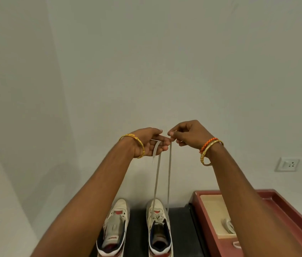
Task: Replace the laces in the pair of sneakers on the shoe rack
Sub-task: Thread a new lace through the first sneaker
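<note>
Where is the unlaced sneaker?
In the head view, the unlaced sneaker sits bottom centre on the black shelf, left of the laced sneaker.

Your way between the two shoes [115, 227] is a narrow dark gap; taut laces [168, 173] rise over the right one, and a red tray [283, 206] blocks the right side.

No lettering, brand name, number or sign can be read anywhere: the small red patches on the tongues of the cream-and-grey leather sneakers [115, 227] are too blurred to make out.
</note>
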Available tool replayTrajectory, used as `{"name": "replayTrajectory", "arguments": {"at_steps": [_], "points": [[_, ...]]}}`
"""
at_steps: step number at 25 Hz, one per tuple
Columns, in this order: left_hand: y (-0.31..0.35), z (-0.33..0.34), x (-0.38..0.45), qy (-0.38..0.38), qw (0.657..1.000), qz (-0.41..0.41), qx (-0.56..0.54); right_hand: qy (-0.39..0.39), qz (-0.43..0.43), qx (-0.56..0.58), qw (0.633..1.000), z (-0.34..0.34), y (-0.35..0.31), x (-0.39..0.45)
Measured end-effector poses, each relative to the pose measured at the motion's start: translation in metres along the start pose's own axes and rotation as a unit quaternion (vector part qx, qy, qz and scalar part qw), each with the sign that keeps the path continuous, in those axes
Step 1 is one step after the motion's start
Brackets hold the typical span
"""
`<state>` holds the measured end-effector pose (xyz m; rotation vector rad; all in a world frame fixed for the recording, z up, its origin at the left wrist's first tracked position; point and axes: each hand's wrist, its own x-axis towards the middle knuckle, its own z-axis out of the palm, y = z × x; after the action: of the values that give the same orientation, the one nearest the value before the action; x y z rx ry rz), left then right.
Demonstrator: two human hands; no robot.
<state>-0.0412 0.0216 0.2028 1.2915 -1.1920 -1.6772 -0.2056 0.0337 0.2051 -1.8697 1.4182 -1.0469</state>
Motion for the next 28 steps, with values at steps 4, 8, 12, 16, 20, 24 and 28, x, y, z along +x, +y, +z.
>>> {"name": "replayTrajectory", "arguments": {"at_steps": [4,8,12,16,20,24,28], "points": [[0.014,0.004,-0.009,-0.003,1.0,-0.003,0.008,0.009,-0.049,-0.029,0.998,-0.006,-0.003,0.002],[0.018,0.011,-0.008,-0.034,0.998,-0.046,0.012,0.041,-0.088,-0.061,0.993,0.003,-0.002,0.001],[0.018,0.02,-0.003,-0.005,0.998,-0.058,0.002,0.086,-0.143,-0.087,0.982,0.009,-0.007,-0.009],[0.018,0.023,0.001,0.05,0.997,-0.035,0.048,0.032,-0.191,-0.27,0.943,0.023,-0.001,-0.02],[0.018,0.017,0.002,0.008,0.998,-0.044,0.036,0.104,-0.168,-0.064,0.978,0.018,0.019,-0.029],[0.015,0.009,-0.004,-0.008,0.997,-0.012,0.073,0.054,0.075,0.038,0.995,0.044,0.105,-0.028],[-0.002,-0.004,-0.009,0.011,0.997,0.026,0.073,-0.022,0.253,-0.028,0.967,0.109,0.209,-0.037]]}}
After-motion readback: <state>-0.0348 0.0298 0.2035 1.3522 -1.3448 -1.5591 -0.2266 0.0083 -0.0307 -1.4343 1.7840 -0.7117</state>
